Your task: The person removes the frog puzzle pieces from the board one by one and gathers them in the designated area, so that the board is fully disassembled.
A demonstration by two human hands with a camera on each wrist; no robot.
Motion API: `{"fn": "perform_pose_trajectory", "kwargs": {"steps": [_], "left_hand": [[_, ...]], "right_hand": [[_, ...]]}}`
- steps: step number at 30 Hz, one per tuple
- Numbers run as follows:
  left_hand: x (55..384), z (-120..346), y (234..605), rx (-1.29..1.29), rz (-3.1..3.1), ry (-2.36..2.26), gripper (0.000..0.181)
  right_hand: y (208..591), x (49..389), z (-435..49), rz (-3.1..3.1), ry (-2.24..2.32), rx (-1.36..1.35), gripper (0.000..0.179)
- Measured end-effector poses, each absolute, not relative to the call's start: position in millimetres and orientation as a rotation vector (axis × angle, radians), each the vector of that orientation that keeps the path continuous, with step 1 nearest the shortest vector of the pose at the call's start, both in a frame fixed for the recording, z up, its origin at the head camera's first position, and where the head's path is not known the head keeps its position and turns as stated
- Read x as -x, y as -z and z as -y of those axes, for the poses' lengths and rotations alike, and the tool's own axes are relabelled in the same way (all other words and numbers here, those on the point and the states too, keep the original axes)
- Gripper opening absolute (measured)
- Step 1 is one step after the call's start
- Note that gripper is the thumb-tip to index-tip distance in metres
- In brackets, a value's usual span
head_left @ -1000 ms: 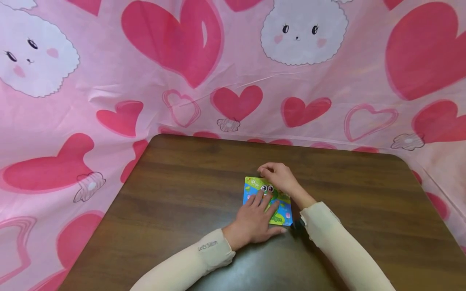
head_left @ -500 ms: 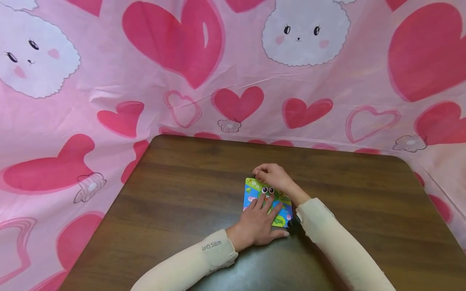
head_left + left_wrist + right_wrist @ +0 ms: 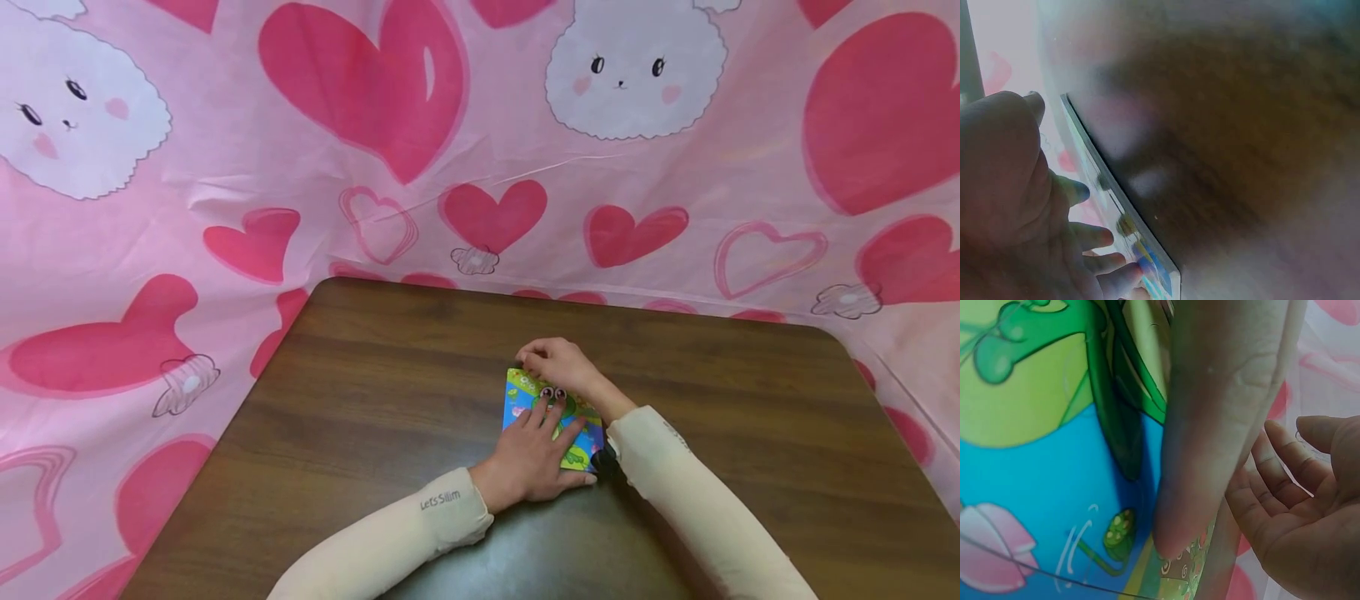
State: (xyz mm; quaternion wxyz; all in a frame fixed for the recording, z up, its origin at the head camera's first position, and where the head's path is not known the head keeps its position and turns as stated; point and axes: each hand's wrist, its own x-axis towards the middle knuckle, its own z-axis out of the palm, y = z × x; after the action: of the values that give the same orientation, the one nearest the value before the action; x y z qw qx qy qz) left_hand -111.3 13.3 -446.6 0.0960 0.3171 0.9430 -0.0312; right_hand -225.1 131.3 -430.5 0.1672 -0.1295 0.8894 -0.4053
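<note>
A square, flat board with a cartoon frog picture (image 3: 517, 400) lies on the table. Thin dark lines cross its printed face in the right wrist view, where a blue pond and a pink flower bud (image 3: 994, 547) show. My left hand (image 3: 528, 458) rests on the board with its fingers spread, the thumb along the near edge. In the left wrist view the board's thin edge (image 3: 1129, 209) runs beside those fingers. At the far edge of the board is my right hand (image 3: 562, 365), fingers bent inward and thumb near them; whether it pinches something small is hidden.
The brown wood-grain table (image 3: 390, 375) extends around the board on all sides. A pink cloth with hearts (image 3: 495, 212) hangs behind and to the left of it. A small black object (image 3: 603, 461) sits below the right cuff.
My right hand has shifted a little to the left along the board's far edge. My left hand stays spread on the board, with a slight drift right as the whole view shifts.
</note>
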Motion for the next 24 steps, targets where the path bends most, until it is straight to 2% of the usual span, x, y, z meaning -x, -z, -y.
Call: {"fn": "perform_pose_trajectory", "kwargs": {"steps": [24], "left_hand": [[111.1,-15.9,443.4,-0.91,-2.777,0.083,0.084]], "right_hand": [[434.6,227.8,-126.3,-2.539,1.062,0.363,0.029]]}}
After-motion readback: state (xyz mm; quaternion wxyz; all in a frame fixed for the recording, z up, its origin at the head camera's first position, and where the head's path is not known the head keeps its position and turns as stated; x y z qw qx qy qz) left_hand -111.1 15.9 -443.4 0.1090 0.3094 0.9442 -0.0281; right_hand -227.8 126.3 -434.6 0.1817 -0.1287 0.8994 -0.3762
